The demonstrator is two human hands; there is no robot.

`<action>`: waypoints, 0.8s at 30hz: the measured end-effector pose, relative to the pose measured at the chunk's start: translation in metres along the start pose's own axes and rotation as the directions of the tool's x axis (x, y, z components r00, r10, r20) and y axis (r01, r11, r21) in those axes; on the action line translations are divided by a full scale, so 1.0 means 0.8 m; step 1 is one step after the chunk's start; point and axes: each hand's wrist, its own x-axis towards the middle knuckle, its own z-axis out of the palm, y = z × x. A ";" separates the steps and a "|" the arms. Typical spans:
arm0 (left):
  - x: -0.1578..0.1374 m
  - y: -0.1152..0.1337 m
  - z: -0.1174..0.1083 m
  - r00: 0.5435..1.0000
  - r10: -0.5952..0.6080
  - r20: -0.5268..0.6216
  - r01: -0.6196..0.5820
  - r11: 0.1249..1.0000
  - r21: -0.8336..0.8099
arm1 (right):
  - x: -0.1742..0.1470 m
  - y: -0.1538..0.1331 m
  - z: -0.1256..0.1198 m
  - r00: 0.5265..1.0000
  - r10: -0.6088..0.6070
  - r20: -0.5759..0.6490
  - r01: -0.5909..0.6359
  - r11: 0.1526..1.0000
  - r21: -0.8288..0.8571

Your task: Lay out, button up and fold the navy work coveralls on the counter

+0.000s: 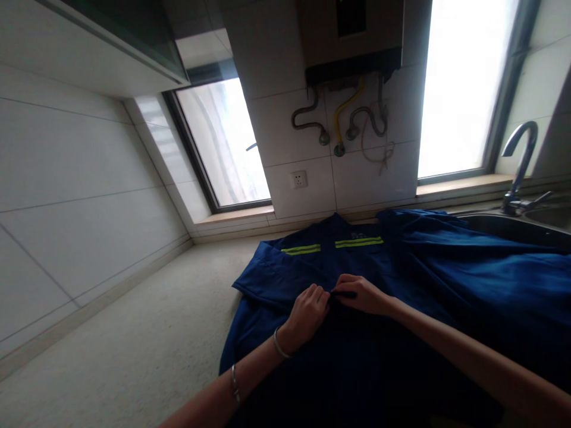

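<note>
A dark blue work jacket (276, 273) with yellow-green stripes across its chest lies spread on the countertop, its collar toward the wall. Over the middle of its front, my left hand (310, 309) is closed with the fingers pinching the fabric. Close beside it on the right, my right hand (363, 295) is also closed on the jacket's front edge, thumb and fingers pressed together. The fingertips of both hands nearly meet. Whether a button or other small fastener is between them is too dark to tell.
Pale countertop (147, 321) extends to the left. At the right are a sink (491, 224) and a curved metal faucet (520, 166); blue fabric reaches the sink's edge. A water heater (352, 35) with hoses hangs on the tiled wall above a socket (298, 179), between two windows.
</note>
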 end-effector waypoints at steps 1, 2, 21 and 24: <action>0.000 0.001 -0.001 1.000 0.001 0.003 -0.001 1.000 -0.003 | 0.000 -0.001 -0.002 1.000 -0.001 0.010 0.000 1.000 0.009; 0.001 0.001 -0.002 1.000 0.004 0.004 -0.004 1.000 -0.003 | 0.000 -0.002 -0.003 1.000 0.002 0.015 -0.002 1.000 0.022; -0.008 -0.005 0.000 0.990 0.138 -0.035 -0.130 0.977 0.167 | 0.002 0.001 -0.001 0.999 0.044 -0.015 -0.043 0.996 0.084; -0.008 -0.006 -0.001 0.991 0.131 -0.041 -0.122 0.978 0.167 | 0.002 0.001 -0.003 0.999 0.054 -0.009 -0.053 0.994 0.090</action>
